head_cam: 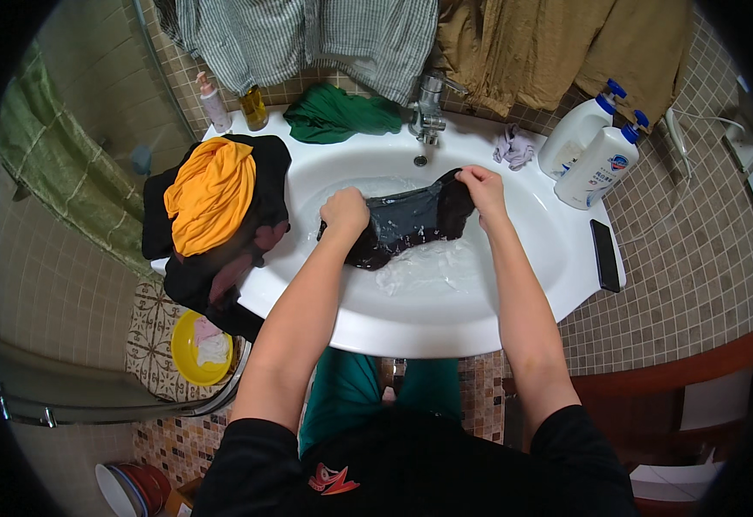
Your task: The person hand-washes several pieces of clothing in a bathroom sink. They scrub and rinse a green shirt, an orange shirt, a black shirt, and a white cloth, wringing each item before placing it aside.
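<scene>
A wet dark garment (409, 220) is stretched between my two hands over a white washbasin (415, 333) that has water in it. My left hand (345, 210) is closed on the garment's left end. With thumb and fingers, my right hand (483, 190) pinches its upper right corner. The lower edge of the cloth touches the water, where there are splashes. Behind the garment stands a chrome faucet (428, 110); whether it runs cannot be told. Left of my left hand, an orange cloth (212, 197) lies on black clothing (270, 168) on the basin's left side.
A green cloth (341, 115), two small bottles and a crumpled lilac cloth (514, 147) sit along the back rim. Two white pump bottles (599, 168) and a black phone (604, 255) occupy the right side. Clothes hang above. A yellow basin (182, 349) stands low at left.
</scene>
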Demonstrator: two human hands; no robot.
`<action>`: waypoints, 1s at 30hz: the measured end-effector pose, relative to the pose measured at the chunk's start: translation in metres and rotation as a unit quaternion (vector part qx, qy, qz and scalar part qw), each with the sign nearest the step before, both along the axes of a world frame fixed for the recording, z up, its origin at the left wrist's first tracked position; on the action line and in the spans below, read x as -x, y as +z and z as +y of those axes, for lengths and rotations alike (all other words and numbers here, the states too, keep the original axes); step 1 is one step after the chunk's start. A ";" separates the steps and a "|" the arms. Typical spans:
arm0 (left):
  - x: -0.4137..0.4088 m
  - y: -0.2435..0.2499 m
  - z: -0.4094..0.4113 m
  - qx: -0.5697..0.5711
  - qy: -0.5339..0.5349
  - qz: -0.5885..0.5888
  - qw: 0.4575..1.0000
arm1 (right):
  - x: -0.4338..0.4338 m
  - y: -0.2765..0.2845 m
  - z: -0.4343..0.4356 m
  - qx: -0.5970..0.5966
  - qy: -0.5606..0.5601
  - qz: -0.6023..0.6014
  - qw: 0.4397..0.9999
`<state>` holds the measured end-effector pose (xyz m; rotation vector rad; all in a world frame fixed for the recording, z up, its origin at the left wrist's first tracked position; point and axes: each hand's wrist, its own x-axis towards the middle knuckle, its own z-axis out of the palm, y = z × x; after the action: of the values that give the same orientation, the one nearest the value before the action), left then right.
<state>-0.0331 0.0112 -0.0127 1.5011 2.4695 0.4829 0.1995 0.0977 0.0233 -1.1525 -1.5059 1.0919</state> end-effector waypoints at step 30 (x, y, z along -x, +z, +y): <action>-0.005 0.004 -0.013 0.028 0.021 0.084 0.996 | -0.028 -0.003 0.018 0.226 -0.006 0.161 0.961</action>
<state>-0.0279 -0.0018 -0.0084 1.5288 2.6213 0.3027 0.2277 0.1153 0.0198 -1.2073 -1.0214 1.5841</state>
